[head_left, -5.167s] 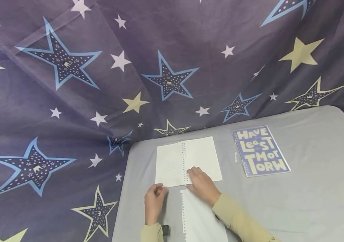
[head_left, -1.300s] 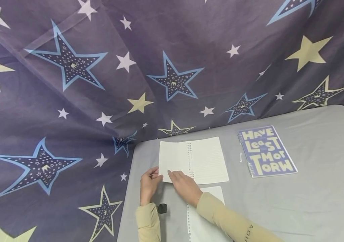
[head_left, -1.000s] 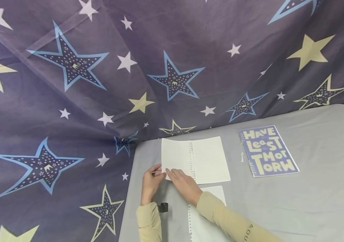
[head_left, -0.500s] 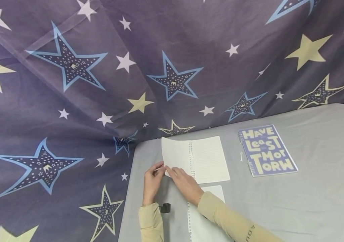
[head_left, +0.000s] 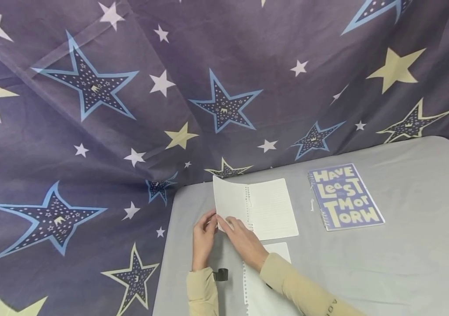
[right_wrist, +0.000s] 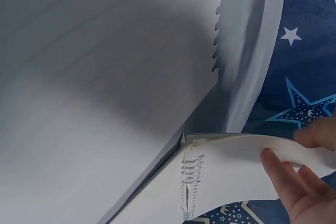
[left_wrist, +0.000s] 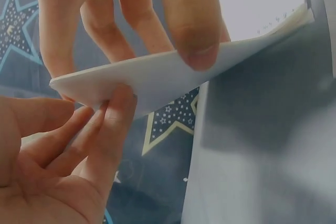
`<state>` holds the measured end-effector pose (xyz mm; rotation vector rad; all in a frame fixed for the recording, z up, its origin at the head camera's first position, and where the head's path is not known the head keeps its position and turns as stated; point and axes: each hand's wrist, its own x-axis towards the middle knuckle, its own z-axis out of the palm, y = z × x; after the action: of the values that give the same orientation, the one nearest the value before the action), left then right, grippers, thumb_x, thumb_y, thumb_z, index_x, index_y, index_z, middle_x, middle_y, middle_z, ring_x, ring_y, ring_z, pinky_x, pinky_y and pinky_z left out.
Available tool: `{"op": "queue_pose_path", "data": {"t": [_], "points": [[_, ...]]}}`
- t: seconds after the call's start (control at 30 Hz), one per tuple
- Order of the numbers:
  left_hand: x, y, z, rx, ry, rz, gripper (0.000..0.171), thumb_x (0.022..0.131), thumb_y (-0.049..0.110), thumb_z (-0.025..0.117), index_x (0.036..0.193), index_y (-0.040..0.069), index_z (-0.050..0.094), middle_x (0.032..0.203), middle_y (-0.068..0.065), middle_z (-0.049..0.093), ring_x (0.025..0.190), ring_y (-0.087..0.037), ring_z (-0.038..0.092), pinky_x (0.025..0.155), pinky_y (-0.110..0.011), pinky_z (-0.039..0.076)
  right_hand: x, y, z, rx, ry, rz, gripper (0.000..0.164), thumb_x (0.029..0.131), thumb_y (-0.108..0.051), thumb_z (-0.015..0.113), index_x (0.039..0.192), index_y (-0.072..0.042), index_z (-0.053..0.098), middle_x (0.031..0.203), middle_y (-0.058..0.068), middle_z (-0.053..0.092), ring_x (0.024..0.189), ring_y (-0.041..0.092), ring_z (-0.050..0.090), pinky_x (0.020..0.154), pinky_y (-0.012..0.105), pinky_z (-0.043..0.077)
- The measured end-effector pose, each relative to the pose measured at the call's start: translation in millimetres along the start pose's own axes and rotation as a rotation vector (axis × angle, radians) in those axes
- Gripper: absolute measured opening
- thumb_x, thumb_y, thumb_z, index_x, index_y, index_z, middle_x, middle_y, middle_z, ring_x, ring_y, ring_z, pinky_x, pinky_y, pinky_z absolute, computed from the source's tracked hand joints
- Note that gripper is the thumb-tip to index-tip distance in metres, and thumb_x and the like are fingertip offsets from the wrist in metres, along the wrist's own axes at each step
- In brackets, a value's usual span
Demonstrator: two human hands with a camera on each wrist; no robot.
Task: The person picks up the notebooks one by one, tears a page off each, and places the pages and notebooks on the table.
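Note:
A spiral notebook (head_left: 273, 208) lies open on the grey cloth, lined right page flat. Its left side (head_left: 228, 199) is raised and curves up from the wire binding. My left hand (head_left: 204, 230) pinches the near-left corner, some fingers against the underside. Beside it, my right hand (head_left: 242, 239) grips the near edge of the same side, fingertips close to the left hand's. The left wrist view shows the raised edge (left_wrist: 157, 59) as thick as several leaves. In the right wrist view the spiral binding (right_wrist: 190, 182) shows, with the lifted side bowed.
A torn-out sheet (head_left: 258, 289) with a ragged holed edge lies nearer me, partly under my right forearm. At the right rests a purple notebook (head_left: 344, 197) with large lettering, a small white scrap (head_left: 312, 205) beside its binding. A star-patterned curtain (head_left: 169, 87) hangs behind and left of the table.
My right hand has left the binding for the left side's near edge. Both hands have lifted that side, its outer edge rising and shifting right; the fingertips have drawn together.

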<state>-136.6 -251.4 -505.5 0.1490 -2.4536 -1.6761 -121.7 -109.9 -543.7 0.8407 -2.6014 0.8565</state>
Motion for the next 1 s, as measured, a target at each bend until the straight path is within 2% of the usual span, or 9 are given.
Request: {"op": "queue_pose_path", "data": {"t": [0.23,0.43,0.53,0.7,0.8,0.87,1.0], "points": [[-8.5,18.8,4.6,-0.061,-0.031,0.014,0.027,0.093,0.007,0.053,0.118,-0.001,0.059,0.103,-0.017,0.063,0.088,-0.022,0.063,0.074,-0.037,0.055,-3.2,-0.8,-2.2,-0.013,0.033,0.021,0.071,0.088,0.001,0.052,0.148,-0.016,0.018,0.129,0.011,0.042,0.115,0.021,0.045,0.075,0.029,0.054],[-16.7,32.1,13.5,-0.038,-0.028,0.02,0.029,0.093,0.005,0.053,0.12,-0.006,0.056,0.105,-0.019,0.063,0.087,-0.018,0.062,0.071,-0.033,0.055,-5.3,2.6,-3.4,-0.045,0.087,0.012,0.063,0.089,0.003,0.049,0.145,-0.012,0.024,0.128,0.013,0.041,0.115,0.022,0.045,0.076,0.027,0.054],[-18.4,34.3,18.8,-0.031,-0.028,0.024,0.029,0.093,0.006,0.052,0.119,-0.006,0.057,0.107,-0.019,0.062,0.087,-0.019,0.062,0.07,-0.035,0.055,-7.4,6.1,-4.7,-0.041,0.106,0.012,0.065,0.087,0.003,0.05,0.145,-0.011,0.024,0.128,0.013,0.04,0.114,0.022,0.046,0.079,0.028,0.053],[-21.6,34.6,27.3,-0.04,-0.052,-0.003,0.029,0.095,0.011,0.05,0.119,-0.004,0.057,0.113,-0.018,0.061,0.094,-0.023,0.06,0.077,-0.044,0.054,-9.4,12.6,-8.6,-0.088,0.15,-0.006,0.074,0.077,0.003,0.059,0.143,-0.01,0.028,0.127,0.014,0.043,0.116,0.023,0.046,0.091,0.029,0.048],[-23.4,31.9,31.9,-0.066,-0.077,-0.022,0.029,0.096,0.012,0.049,0.119,-0.003,0.057,0.115,-0.017,0.06,0.1,-0.026,0.059,0.08,-0.048,0.052,-10.8,15.5,-10.9,-0.101,0.168,-0.011,0.074,0.075,0.002,0.059,0.142,-0.009,0.031,0.127,0.014,0.043,0.117,0.023,0.046,0.095,0.029,0.045],[-23.7,29.6,35.5,-0.084,-0.1,-0.022,0.029,0.096,0.011,0.048,0.12,-0.003,0.056,0.117,-0.018,0.059,0.102,-0.027,0.058,0.081,-0.047,0.052,-12.8,17.2,-12.3,-0.1,0.169,-0.008,0.072,0.076,0.001,0.058,0.142,-0.009,0.031,0.128,0.013,0.043,0.118,0.022,0.045,0.096,0.028,0.044],[-24.1,25.6,43.7,-0.103,-0.148,-0.012,0.03,0.097,0.012,0.047,0.122,-0.003,0.055,0.121,-0.019,0.057,0.107,-0.028,0.057,0.081,-0.037,0.054,-17.8,20.5,-14.9,-0.079,0.176,0.015,0.072,0.077,0.0,0.057,0.142,-0.01,0.03,0.131,0.012,0.041,0.119,0.021,0.045,0.094,0.027,0.045]]}}
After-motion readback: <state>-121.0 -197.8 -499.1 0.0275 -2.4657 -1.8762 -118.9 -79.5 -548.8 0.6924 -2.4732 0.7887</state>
